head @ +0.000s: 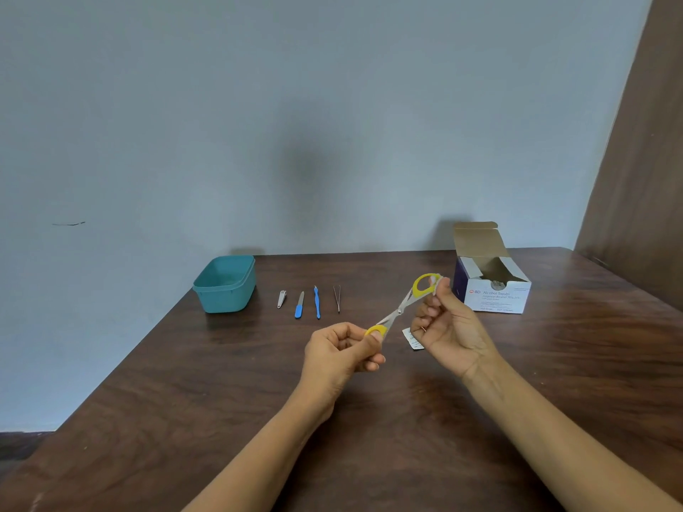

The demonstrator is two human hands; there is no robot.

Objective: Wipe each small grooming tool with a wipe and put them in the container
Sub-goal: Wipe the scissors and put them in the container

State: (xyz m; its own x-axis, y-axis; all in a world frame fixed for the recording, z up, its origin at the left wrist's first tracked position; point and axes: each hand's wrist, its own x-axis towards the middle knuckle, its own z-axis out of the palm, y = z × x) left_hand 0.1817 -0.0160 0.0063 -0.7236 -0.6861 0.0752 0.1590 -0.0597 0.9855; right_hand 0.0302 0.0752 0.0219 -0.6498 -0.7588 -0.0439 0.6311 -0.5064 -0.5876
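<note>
Left hand (pixel 342 351): pinches scissors (pixel 399 311), steadying.
Right hand (pixel 449 327): pinches wipe (pixel 438 286) onto far loop.
Tub (pixel 225 301): left of scissors, waiting.

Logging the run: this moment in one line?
left hand holds scissors; right hand presses wipe on handle; clipper, file, pusher, tweezers on table

Light was soft and even; a dim shadow lay on the wall (pixel 306 171), the counter (pixel 554 364) showed faint sheen, and the edges bowed slightly.
</note>
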